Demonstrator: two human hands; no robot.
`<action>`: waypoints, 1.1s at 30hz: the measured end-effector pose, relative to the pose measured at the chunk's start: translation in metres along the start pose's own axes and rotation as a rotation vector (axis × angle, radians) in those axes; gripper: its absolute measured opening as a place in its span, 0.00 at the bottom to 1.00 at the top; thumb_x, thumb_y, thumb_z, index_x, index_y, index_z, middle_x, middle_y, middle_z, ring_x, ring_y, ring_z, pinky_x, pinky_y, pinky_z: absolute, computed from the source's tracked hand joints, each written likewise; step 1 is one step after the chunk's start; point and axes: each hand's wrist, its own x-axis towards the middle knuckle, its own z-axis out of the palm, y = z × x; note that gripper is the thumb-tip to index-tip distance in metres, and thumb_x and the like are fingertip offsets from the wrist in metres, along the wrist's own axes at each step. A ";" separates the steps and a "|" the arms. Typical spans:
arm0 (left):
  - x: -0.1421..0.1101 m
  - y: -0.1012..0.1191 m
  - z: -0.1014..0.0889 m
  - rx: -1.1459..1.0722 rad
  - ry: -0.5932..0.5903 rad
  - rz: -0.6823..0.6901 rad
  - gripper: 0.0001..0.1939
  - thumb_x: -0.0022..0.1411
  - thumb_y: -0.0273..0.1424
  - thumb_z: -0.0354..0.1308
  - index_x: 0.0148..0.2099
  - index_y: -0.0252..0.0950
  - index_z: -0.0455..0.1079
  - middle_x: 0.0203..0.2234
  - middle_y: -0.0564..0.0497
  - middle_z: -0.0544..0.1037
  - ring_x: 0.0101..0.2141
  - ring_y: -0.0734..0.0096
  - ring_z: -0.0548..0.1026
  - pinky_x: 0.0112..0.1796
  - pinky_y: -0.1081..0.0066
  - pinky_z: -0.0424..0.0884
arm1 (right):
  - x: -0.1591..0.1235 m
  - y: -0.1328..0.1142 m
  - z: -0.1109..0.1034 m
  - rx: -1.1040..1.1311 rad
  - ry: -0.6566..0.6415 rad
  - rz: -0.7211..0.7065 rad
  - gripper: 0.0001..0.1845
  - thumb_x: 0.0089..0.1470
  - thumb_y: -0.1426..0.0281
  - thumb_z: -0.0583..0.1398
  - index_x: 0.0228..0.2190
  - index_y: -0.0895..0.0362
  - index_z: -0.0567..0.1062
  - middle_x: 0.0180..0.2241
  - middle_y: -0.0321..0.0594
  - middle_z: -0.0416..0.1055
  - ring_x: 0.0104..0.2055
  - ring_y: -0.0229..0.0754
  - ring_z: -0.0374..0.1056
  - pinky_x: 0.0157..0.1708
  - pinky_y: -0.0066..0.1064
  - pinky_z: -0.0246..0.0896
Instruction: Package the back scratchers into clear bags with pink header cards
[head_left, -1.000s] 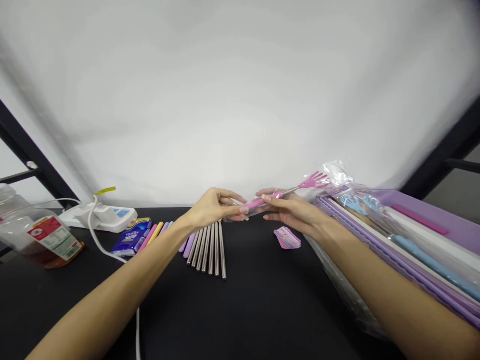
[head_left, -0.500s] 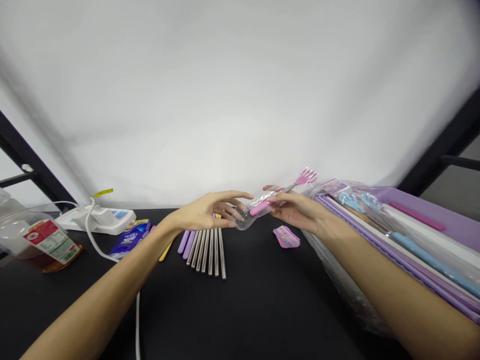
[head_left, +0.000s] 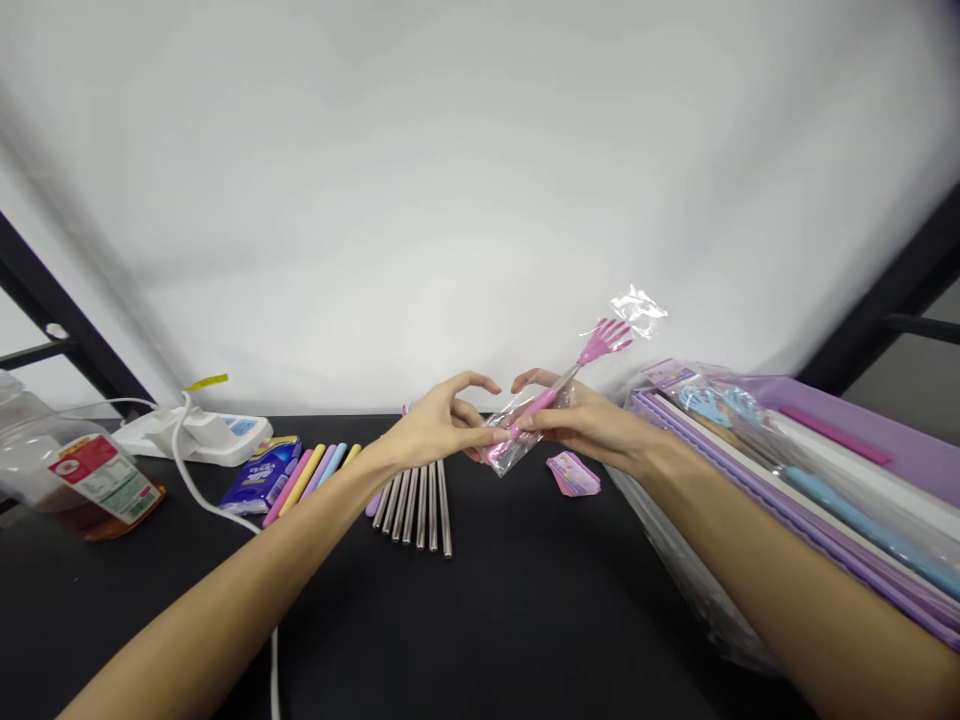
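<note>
A pink back scratcher (head_left: 541, 401) with a hand-shaped head and a metal shaft is inside a clear plastic sleeve (head_left: 639, 310), tilted up to the right above the table. My right hand (head_left: 589, 425) is closed on the handle, thumb in front. At the handle's lower end, my left hand (head_left: 435, 425) pinches the sleeved scratcher between thumb and fingers. Below my left hand, several metal rods (head_left: 420, 510) lie side by side on the black table (head_left: 480, 630). A small stack of pink cards (head_left: 574, 474) lies below my right hand.
On the right stands a purple bin (head_left: 832, 385) with blue back scratchers (head_left: 847, 500) in plastic. To the left are colored handles (head_left: 307, 480), a blue packet (head_left: 262, 475), a power strip (head_left: 244, 440), a white cable (head_left: 196, 485) and a bottle (head_left: 90, 480). A white wall rises behind.
My left hand has closed on the lower end of the sleeved back scratcher. The scratcher now tilts more steeply, and the sleeve's upper end stands out beyond its head.
</note>
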 end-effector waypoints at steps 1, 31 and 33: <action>0.001 -0.001 -0.001 0.024 -0.003 -0.029 0.28 0.52 0.40 0.69 0.51 0.36 0.67 0.23 0.53 0.77 0.26 0.69 0.78 0.34 0.64 0.77 | 0.001 0.000 0.001 -0.002 0.008 0.002 0.22 0.44 0.74 0.70 0.41 0.54 0.70 0.33 0.36 0.78 0.38 0.39 0.74 0.42 0.31 0.66; -0.002 -0.003 -0.007 0.161 0.102 0.115 0.32 0.56 0.32 0.65 0.61 0.41 0.59 0.57 0.42 0.64 0.30 0.79 0.75 0.35 0.69 0.74 | -0.002 -0.011 -0.006 -0.621 -0.237 0.326 0.28 0.51 0.44 0.59 0.32 0.59 0.75 0.29 0.45 0.77 0.28 0.42 0.74 0.32 0.34 0.70; -0.002 -0.007 -0.002 0.146 0.059 0.088 0.33 0.56 0.30 0.65 0.62 0.42 0.58 0.58 0.42 0.63 0.28 0.82 0.73 0.31 0.71 0.72 | -0.002 -0.015 -0.022 -0.866 -0.057 0.310 0.28 0.50 0.45 0.60 0.31 0.58 0.75 0.26 0.45 0.77 0.26 0.43 0.72 0.30 0.34 0.67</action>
